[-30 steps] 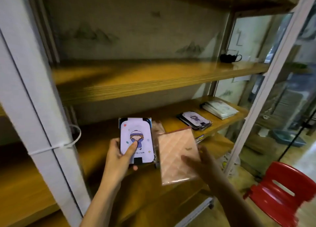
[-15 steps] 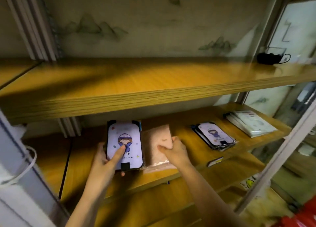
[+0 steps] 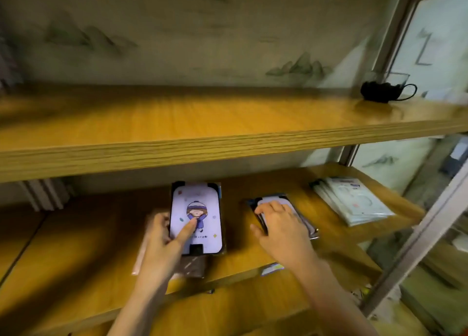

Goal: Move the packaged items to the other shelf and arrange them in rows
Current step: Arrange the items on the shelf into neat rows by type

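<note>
Since ~0.5 s ago our right hand point(image 3: 283, 230) has let go of the pink quilted pkt point(image 3: 192, 266) and gone right to the purple stack point(image 3: 307, 228) on the middle shelf point(image 3: 76, 254); fingers spread flat on top, thumb at the stack's near-left edge, so open and pressing, not yet closed on anything. Left hand point(image 3: 162, 244) holds the cartoon-print pkg point(image 3: 196, 218), thumb across its face, fingers behind, gripping it upright-ish just above the shelf. The pink pkt now sits under/behind that pkg and the left hand, only its lower edge and a pale strip at left showing; we can't tell whether it lies on the board or is pinched in the same hand (frame blurred there). White stack point(image 3: 354, 201) lies further right, untouched, well apart from both hands. Upper shelf point(image 3: 202, 123) is bare wood apart from a dark cup point(image 3: 379, 92) at far right. Reading: one pkt handed off or parked, right hand freed to collect more from the purple stack. Nothing placed on the other shelf yet, so the task looks early; rows not begun. Next likely needs thumb under the stack edge to lift the top item w/o dragging the rest.
</note>
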Action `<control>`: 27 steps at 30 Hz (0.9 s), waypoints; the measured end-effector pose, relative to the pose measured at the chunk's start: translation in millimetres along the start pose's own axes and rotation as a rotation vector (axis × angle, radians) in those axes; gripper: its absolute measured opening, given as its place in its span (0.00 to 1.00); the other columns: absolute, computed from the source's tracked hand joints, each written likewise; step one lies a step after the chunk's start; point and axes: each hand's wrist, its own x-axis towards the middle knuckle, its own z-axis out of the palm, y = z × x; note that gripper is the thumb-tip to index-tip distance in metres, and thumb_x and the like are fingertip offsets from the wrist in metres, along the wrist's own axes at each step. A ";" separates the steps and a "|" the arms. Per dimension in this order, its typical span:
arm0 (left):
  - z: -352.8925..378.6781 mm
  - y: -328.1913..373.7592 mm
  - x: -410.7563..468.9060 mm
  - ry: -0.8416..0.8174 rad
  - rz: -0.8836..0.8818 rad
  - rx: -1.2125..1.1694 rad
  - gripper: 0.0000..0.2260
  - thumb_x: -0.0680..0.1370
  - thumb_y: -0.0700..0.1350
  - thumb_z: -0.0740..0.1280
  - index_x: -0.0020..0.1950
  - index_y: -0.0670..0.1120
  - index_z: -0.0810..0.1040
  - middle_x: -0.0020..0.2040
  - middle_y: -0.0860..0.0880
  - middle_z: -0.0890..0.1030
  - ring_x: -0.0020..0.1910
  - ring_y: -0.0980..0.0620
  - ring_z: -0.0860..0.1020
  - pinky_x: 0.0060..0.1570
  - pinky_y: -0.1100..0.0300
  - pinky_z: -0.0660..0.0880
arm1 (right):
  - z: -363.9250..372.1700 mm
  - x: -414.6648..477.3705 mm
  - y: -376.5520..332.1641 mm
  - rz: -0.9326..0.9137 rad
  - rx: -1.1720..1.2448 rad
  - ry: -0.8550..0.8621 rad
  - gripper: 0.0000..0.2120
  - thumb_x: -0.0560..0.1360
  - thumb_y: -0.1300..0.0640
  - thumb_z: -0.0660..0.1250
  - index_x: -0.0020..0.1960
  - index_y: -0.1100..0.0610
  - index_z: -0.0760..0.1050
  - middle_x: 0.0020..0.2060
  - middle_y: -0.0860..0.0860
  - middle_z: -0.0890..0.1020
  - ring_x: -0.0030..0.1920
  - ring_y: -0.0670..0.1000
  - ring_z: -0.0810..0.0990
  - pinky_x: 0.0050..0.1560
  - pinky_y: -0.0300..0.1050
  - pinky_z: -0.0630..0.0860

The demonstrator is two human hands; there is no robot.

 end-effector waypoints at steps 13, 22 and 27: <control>173.7 -30.7 7.6 0.061 -0.022 0.186 0.07 0.78 0.45 0.60 0.55 0.44 0.67 0.50 0.49 0.77 0.48 0.57 0.76 0.41 0.63 0.73 | -55.6 14.4 153.9 -0.103 0.019 -0.034 0.14 0.78 0.47 0.58 0.63 0.46 0.67 0.61 0.44 0.71 0.63 0.46 0.69 0.61 0.42 0.67; 187.0 -47.4 14.7 0.240 0.026 0.881 0.21 0.78 0.50 0.59 0.68 0.43 0.63 0.65 0.44 0.67 0.65 0.45 0.62 0.64 0.54 0.61 | -44.9 37.2 150.6 -0.248 0.102 -0.098 0.15 0.77 0.47 0.58 0.63 0.45 0.67 0.62 0.43 0.71 0.63 0.46 0.69 0.61 0.43 0.68; 146.3 -43.8 -3.4 0.257 0.134 0.924 0.21 0.78 0.52 0.58 0.69 0.44 0.64 0.67 0.46 0.67 0.68 0.48 0.61 0.67 0.54 0.60 | -33.9 43.5 121.9 -0.380 0.168 -0.111 0.14 0.78 0.48 0.57 0.64 0.46 0.67 0.61 0.43 0.71 0.62 0.46 0.69 0.53 0.39 0.68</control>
